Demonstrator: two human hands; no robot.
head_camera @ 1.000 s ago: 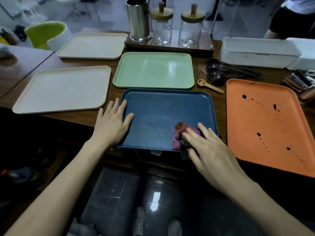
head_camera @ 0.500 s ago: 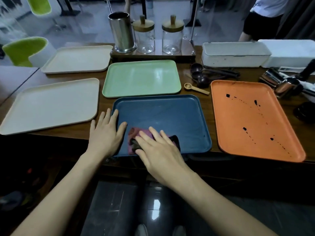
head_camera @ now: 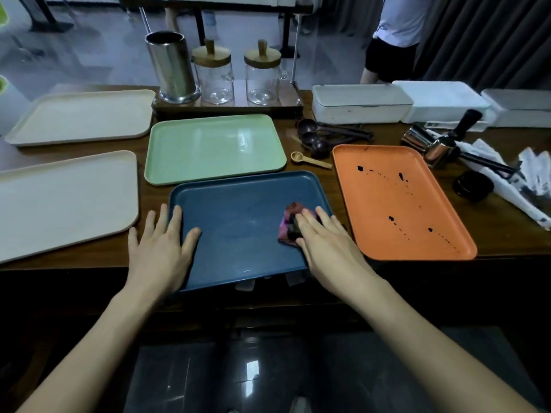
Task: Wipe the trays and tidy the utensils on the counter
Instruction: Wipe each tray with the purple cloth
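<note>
A dark blue tray point(head_camera: 238, 210) lies at the counter's front edge. My left hand point(head_camera: 161, 251) rests flat on its left rim, fingers spread. My right hand point(head_camera: 325, 245) presses a pink and black cloth point(head_camera: 287, 223) onto the tray's right side with straight fingers. To the right sits an orange tray point(head_camera: 417, 234) spotted with dark stains. A green tray point(head_camera: 214, 147) lies behind the blue one. Two cream trays point(head_camera: 59, 198) point(head_camera: 80, 114) lie at the left. Dark wooden spoons point(head_camera: 316, 135) and a light wooden spoon point(head_camera: 307, 159) lie between the green and orange trays.
A steel canister point(head_camera: 171, 67) and two glass jars point(head_camera: 213, 76) stand on a wooden stand at the back. White boxes point(head_camera: 360, 105) line the back right. Steel cups point(head_camera: 429, 144), a black dish point(head_camera: 472, 184) and wrapped cutlery point(head_camera: 515, 180) lie at the right. A person stands behind the counter.
My right hand has slid the cloth from the blue tray's near left back to its right side. The left hand has stayed on the left rim.
</note>
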